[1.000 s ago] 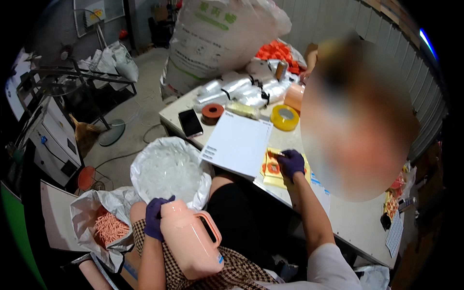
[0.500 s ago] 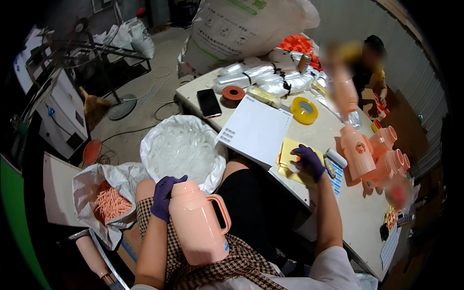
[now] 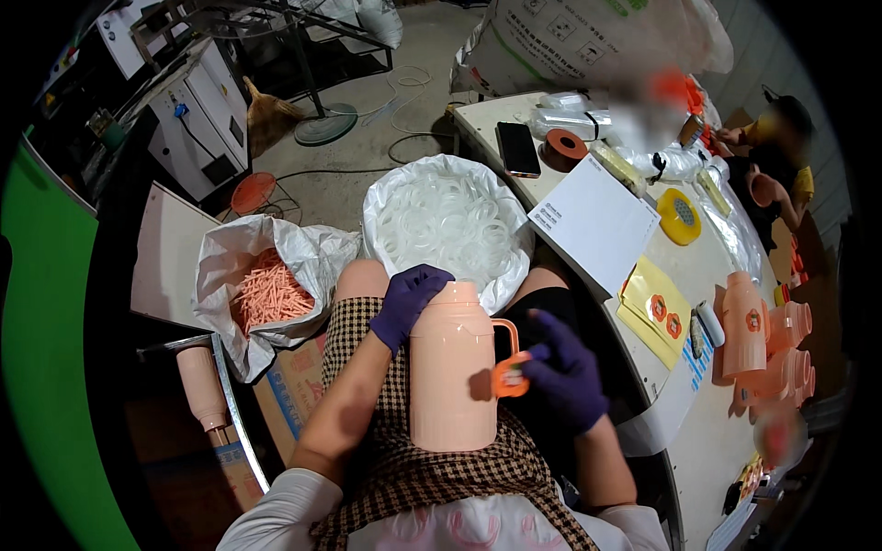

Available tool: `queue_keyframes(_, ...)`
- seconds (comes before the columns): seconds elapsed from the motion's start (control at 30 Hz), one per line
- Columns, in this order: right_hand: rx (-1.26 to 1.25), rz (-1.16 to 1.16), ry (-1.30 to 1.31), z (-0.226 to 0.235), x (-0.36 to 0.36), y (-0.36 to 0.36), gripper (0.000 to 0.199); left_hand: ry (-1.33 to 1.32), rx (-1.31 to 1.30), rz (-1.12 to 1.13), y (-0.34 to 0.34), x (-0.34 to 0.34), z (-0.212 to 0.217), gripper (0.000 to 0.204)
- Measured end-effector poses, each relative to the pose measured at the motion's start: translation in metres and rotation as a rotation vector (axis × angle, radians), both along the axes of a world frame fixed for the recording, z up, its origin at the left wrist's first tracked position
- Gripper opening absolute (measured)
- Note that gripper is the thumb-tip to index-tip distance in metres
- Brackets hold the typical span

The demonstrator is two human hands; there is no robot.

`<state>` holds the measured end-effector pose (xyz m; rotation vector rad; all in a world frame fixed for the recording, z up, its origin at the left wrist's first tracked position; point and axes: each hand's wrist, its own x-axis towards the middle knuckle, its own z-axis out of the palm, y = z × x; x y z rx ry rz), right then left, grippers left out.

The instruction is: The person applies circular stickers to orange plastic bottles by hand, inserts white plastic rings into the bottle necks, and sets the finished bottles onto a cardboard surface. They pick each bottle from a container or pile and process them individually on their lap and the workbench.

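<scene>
Concrete floor, workshop. Long pale table (image 3: 726, 441) runs along your right, 1 to 4 o'clock, crowded: white sheet (image 3: 593, 220), yellow tape roll (image 3: 680, 217), orange tape roll (image 3: 563, 147), black phone (image 3: 518, 149), yellow sticker sheet (image 3: 654, 308), more peach flasks (image 3: 746, 323) at 3 o'clock. Another person (image 3: 781, 138) sits at the far end.

Table edge is tight against your right knee. At 12 o'clock a bag of clear rings (image 3: 450, 225) sits just past your knees; at 10 o'clock a bag of orange pieces (image 3: 271, 294). Open floor only beyond those bags.

Peach flask (image 3: 452, 367) stands upright on your lap, handle toward 3 o'clock. Left hand (image 3: 409, 303), purple glove, fingers curled over its shoulder, gripping. Right hand (image 3: 565, 372) pinches a round orange sticker (image 3: 510, 376), touching the flask's side below the handle.
</scene>
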<state>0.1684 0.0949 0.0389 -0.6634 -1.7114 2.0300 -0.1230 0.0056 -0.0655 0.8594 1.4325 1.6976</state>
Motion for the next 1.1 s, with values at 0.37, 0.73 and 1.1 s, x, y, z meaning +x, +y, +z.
queue_keyframes(0.37, 0.049, 0.167, -0.172, -0.009, -0.044, -0.025, 0.077, 0.075, -0.038, 0.012, -0.006, 0.006, 0.022, 0.018)
queue_keyframes(0.73, 0.911, -0.194, -0.302, -0.034, -0.043, -0.025, 0.090, 0.224, -0.080, 0.044, -0.005, 0.011, 0.027, 0.019)
queue_keyframes(1.1, 1.021, 0.237, -0.057, -0.037, 0.045, -0.044, 0.047, 1.197, -0.517, 0.185, 0.016, 0.038, 0.073, 0.032)
